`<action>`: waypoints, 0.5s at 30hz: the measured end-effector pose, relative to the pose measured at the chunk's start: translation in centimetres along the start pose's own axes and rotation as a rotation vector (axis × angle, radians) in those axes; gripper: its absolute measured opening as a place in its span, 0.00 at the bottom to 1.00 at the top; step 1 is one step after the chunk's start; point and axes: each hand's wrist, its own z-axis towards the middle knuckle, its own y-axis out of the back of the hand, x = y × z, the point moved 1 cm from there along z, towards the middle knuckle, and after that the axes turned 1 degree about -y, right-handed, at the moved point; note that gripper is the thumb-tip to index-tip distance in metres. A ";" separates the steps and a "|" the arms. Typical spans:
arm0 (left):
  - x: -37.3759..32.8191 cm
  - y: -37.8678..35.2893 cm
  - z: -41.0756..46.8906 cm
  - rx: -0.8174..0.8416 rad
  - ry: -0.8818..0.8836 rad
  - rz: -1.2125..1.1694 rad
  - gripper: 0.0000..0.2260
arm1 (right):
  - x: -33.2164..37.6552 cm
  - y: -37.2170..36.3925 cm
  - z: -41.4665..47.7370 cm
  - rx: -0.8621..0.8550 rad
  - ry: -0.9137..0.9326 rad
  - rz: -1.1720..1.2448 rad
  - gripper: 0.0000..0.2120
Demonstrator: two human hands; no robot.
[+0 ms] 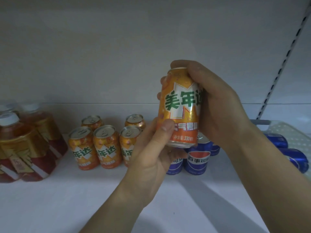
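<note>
An orange soda can point(180, 106) with green lettering on a white panel is held upright in the air above a white shelf point(84, 199). My right hand point(217, 105) grips its upper half from the right, fingers wrapped round the back. My left hand point(151, 148) holds its lower part, thumb pressed on the front and fingers under the base. The can's top is partly hidden by my right hand.
Several orange cans point(104, 145) stand in a cluster on the shelf, left of my hands. Blue cola cans point(198, 158) stand behind my hands; more blue cans point(296, 158) lie at the right by a white basket point(286, 130). Red tea bottles point(25, 145) fill the left edge.
</note>
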 end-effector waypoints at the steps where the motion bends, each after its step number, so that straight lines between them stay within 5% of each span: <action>1: 0.0 -0.1 0.0 -0.010 -0.012 0.047 0.37 | 0.1 0.1 0.0 -0.015 0.012 -0.017 0.19; 5: 0.1 0.4 0.4 -0.140 -0.107 0.205 0.40 | 0.1 0.3 0.1 -0.030 0.032 -0.066 0.18; 12: -0.1 0.3 0.2 -0.070 -0.114 0.009 0.29 | 0.2 0.7 0.3 0.087 -0.042 -0.031 0.24; 15: -0.1 0.3 0.4 -0.110 -0.129 -0.031 0.31 | 0.3 0.6 0.1 0.142 -0.030 -0.049 0.26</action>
